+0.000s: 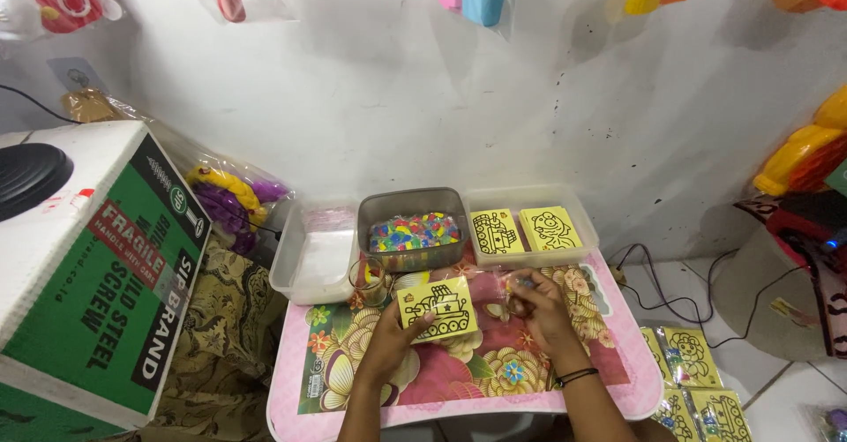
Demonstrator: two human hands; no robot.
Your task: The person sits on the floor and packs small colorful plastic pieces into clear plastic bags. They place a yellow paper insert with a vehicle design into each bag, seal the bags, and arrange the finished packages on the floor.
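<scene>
One yellow card (438, 310) with a black outline drawing of a tank lay near the middle of the small pink floral table (459, 376), and our left hand (394, 336) had it pinched at its lower left edge, thumb on top. Just to the right of the card, our right hand (535, 305) was curled shut around something small and clear that we could not make out, its fingertips close to the card's right edge. A dark band sat on that wrist.

Behind the card, three trays stood in a row along the far edge of the table, touching one another. The middle one, a grey tub (413, 208), held a heap of many-coloured small pieces (415, 231). The clear tray to the right (578, 221) held two more stacks of yellow drawing cards (524, 230) side by side. The clear tray to the left (296, 274) held clear plastic bags.

Left of the table stood a green and white cardboard box (97, 274). On the floor to the right lay several bagged yellow cards (697, 380).
</scene>
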